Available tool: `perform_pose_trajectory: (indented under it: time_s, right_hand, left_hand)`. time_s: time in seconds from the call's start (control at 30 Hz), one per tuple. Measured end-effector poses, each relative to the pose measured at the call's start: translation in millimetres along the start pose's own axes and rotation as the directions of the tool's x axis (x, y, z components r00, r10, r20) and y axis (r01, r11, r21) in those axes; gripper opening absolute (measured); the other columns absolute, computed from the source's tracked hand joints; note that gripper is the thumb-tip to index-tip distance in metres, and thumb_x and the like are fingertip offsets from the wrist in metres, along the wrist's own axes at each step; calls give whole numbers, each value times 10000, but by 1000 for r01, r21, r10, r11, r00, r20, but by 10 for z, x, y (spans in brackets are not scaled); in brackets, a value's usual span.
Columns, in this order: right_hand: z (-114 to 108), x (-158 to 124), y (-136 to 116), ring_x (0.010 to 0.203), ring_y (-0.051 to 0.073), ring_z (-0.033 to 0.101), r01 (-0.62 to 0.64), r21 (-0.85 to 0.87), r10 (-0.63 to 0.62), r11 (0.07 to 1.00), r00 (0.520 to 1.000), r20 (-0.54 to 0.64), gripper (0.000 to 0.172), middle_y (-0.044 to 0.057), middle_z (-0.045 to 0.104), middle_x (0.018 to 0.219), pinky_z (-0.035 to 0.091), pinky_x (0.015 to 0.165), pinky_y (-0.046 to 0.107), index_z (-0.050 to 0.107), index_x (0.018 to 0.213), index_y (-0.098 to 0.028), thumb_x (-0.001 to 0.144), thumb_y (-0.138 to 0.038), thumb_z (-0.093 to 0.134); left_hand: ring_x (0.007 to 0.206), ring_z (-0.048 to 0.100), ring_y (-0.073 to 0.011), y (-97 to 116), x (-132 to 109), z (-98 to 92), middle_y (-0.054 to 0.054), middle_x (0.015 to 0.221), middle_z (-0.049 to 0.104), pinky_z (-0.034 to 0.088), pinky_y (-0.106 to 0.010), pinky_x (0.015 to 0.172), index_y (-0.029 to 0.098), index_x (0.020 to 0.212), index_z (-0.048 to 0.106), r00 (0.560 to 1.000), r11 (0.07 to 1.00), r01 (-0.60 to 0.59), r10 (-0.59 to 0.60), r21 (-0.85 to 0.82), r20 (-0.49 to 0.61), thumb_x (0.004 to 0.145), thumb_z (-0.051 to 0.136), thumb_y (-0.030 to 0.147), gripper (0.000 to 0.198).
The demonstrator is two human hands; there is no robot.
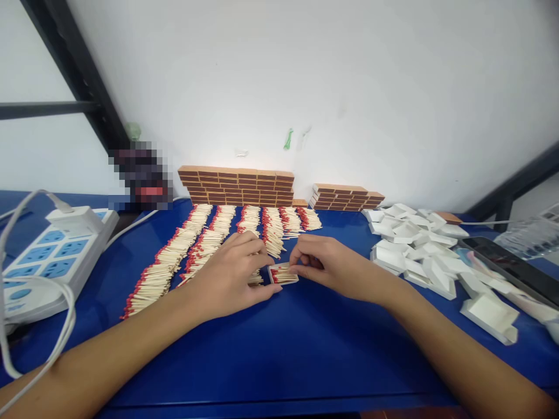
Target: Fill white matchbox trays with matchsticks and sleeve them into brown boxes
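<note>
A small white matchbox tray (283,274) filled with red-tipped matches lies on the blue table (279,349) between my hands. My left hand (233,273) rests beside its left side, fingers curled, touching the tray and some loose matches under the palm. My right hand (325,263) pinches the tray's right edge with closed fingers. Behind the hands, several rows of red-tipped matches (205,244) lie side by side, stretching toward the wall.
Stacks of brown matchbox sleeves (238,185) and a lower stack (345,198) stand against the wall. A heap of empty white trays (419,244) lies at the right, with a phone (506,265) beyond. A white power strip (48,256) with cables sits at the left.
</note>
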State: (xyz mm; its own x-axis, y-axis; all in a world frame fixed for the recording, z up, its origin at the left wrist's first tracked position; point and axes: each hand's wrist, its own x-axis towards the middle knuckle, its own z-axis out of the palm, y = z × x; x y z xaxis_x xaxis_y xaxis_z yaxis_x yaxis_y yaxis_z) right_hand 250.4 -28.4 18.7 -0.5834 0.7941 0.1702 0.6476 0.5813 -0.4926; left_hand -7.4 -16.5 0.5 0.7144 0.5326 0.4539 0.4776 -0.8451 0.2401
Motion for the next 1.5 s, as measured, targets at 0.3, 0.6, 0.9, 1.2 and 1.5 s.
perform_pose_trajectory:
  time_s: [0.3, 0.6, 0.9, 1.2, 1.5]
  right_hand:
    - [56, 13, -64, 715, 131, 534, 30, 50, -28, 998, 998, -48, 78, -6, 592, 802, 412, 655, 269, 745, 974, -205, 1002, -241, 682]
    - [167, 25, -106, 740, 147, 542, 33, 134, -36, 990, 999, 19, 93, 14, 598, 865, 425, 649, 287, 735, 958, -212, 990, -285, 687]
    - [59, 1, -85, 734, 145, 543, 13, 57, -11, 998, 1000, -25, 72, 6, 604, 825, 423, 676, 291, 751, 966, -215, 982, -261, 697]
    - [127, 37, -62, 750, 159, 554, -6, 93, 7, 996, 1000, -9, 120, 6, 608, 770, 415, 669, 288, 750, 931, -201, 992, -291, 699]
    - [51, -8, -17, 737, 155, 570, -39, 80, 39, 996, 999, -1, 104, 24, 650, 849, 447, 660, 287, 753, 941, -219, 971, -310, 711]
  left_hand:
    - [986, 602, -235, 14, -2, 4, -40, 954, 690, 484, -417, 906, 213, 982, 760, 1000, 1000, -6, 6, 7, 5, 902, 801, 414, 220]
    - [992, 606, -238, 10, 10, -1, -39, 938, 678, 477, -419, 918, 218, 937, 750, 999, 1000, -27, 27, -7, 20, 915, 780, 416, 202]
    - [995, 615, -245, 19, 4, -9, -44, 947, 687, 487, -420, 910, 226, 989, 760, 1000, 1000, -16, 16, -1, 20, 905, 795, 416, 211]
    - [992, 616, -235, 3, 1, 3, -42, 959, 692, 486, -413, 916, 213, 976, 748, 999, 1000, -28, 28, 7, 20, 913, 788, 423, 223]
    - [985, 615, -242, 11, -3, -8, -49, 951, 694, 494, -420, 900, 225, 989, 762, 1000, 1000, -16, 16, 1, 20, 913, 788, 419, 210]
